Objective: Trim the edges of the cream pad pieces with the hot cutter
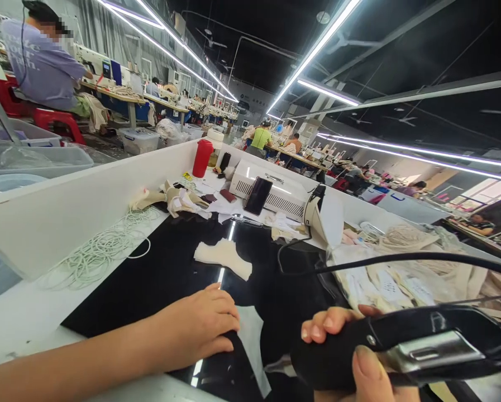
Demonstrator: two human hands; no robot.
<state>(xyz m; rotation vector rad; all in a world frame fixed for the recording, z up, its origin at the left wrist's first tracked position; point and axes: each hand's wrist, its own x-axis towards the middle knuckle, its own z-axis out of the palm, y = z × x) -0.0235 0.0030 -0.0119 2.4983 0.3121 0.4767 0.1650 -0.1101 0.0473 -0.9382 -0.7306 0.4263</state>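
Left hand lay loose; right hand gripped a black tool

Far left, tangled pale cord spilled 1 loop over the glossy black panel. The left hand was palm-down, fingers slightly bent, thumb apart. Just beyond, a cream piece looked soft and light. At the left fingertips, 1 thin pale piece lay on the panel; it seemed limp and apt to slide, best pinned along its edge, clear of the tool's nearby tip. The tool looked hard and weighty, suiting a full wrap. Rightward, a black cable arched above it and could snag; bagged fabric crowded behind.
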